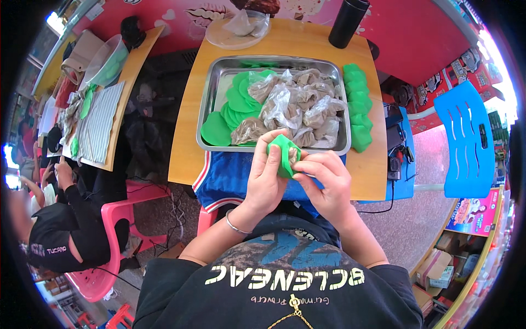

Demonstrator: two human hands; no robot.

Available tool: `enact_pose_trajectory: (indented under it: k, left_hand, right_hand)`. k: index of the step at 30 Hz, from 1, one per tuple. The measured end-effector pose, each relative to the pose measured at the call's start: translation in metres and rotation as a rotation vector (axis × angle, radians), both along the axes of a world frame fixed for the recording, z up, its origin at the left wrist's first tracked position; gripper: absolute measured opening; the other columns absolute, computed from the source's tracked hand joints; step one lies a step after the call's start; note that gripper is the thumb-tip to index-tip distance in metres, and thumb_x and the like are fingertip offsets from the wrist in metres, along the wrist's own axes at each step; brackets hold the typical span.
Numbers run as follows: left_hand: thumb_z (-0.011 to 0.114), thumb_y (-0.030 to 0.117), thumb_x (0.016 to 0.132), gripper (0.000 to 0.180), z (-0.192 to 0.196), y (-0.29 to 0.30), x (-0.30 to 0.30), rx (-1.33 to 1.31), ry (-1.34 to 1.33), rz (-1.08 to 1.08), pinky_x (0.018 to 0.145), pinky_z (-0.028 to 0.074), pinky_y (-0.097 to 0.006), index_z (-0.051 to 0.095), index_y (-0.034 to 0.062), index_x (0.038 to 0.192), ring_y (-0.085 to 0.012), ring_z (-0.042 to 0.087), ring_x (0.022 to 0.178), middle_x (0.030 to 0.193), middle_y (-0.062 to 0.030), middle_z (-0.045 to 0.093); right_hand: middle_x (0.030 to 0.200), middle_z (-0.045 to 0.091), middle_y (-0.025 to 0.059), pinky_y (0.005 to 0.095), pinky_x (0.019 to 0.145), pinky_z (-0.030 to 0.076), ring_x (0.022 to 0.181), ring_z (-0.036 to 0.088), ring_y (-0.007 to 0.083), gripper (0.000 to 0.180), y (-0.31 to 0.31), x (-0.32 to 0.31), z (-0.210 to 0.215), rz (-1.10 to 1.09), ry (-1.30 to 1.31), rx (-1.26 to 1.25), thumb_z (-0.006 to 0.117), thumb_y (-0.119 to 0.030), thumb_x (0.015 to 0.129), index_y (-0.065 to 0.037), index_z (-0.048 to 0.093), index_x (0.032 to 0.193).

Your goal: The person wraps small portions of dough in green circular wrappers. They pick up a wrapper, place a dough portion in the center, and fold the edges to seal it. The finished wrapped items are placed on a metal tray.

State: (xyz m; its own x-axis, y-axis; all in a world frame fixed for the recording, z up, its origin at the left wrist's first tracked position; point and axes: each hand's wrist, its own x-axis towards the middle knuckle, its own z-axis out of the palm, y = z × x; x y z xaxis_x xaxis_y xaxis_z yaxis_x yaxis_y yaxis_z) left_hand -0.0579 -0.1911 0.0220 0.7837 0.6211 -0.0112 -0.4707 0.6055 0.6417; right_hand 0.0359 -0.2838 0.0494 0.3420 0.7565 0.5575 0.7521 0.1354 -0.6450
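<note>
At table edge: both hands meet just below the tray (205, 118).
Left hand (267, 178): fingers curled around the green wrapper (283, 154), holding it.
Right hand (327, 181): fingertips pinched on the wrapper's right side.
Wrapper: folded, brownish filling showing, above a blue cloth (230, 175).
Tray: green discs (230, 109), bagged filling (296, 107).
Beside tray: folded green pieces (359, 104).

My wooden table (274, 52) at frame centre, steel tray (211, 88) on it, clear plate (219, 38) upper middle, black cylinder (348, 22), row of folded green pieces (359, 107) right.
</note>
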Motion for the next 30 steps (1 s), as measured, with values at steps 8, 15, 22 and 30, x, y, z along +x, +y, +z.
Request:
enact_pose_trajectory:
  k: [8, 15, 22, 30]
  left_hand:
    - [0.040, 0.016, 0.096, 0.026, -0.010, 0.007, -0.005, 0.303, 0.129, 0.020, 0.075, 0.047, -0.025, 0.038, 0.0035, 0.118, -0.0132, 0.056, 0.085, 0.093, -0.0081, 0.053]
    - [0.044, 0.016, 0.094, 0.025, -0.008, 0.001, -0.001, 0.088, 0.031, 0.117, 0.074, 0.047, -0.024, 0.039, 0.0031, 0.115, -0.0135, 0.056, 0.084, 0.093, -0.0087, 0.055]
    - [0.039, 0.022, 0.096, 0.028, -0.006, 0.001, -0.001, 0.125, 0.020, 0.071, 0.079, 0.049, -0.033, 0.036, 0.0055, 0.118, -0.0218, 0.058, 0.095, 0.097, -0.0129, 0.057]
    - [0.041, 0.027, 0.094, 0.032, -0.008, 0.003, -0.001, 0.145, 0.024, 0.071, 0.083, 0.048, -0.035, 0.035, 0.0052, 0.117, -0.0263, 0.058, 0.098, 0.100, -0.0171, 0.059]
  right_hand:
    - [0.078, 0.057, 0.0069, 0.0322, 0.063, 0.045, 0.072, 0.055, 0.0241, 0.023, 0.000, -0.003, 0.008, 0.017, -0.113, -0.187, 0.074, -0.012, 0.063, -0.004, 0.058, 0.079]
    - [0.079, 0.055, 0.0076, 0.0283, 0.056, 0.044, 0.066, 0.053, 0.0183, 0.022, 0.001, -0.001, -0.001, 0.020, 0.193, -0.115, 0.075, -0.010, 0.065, -0.005, 0.056, 0.076]
    - [0.079, 0.056, 0.0064, 0.0221, 0.053, 0.041, 0.058, 0.048, 0.0098, 0.025, 0.004, -0.009, -0.004, -0.012, 0.246, -0.132, 0.076, -0.005, 0.065, -0.003, 0.056, 0.079]
    - [0.070, 0.052, 0.0051, 0.0259, 0.049, 0.042, 0.056, 0.053, 0.0136, 0.023, 0.002, -0.011, -0.008, -0.045, 0.337, -0.105, 0.076, -0.008, 0.065, -0.005, 0.056, 0.078]
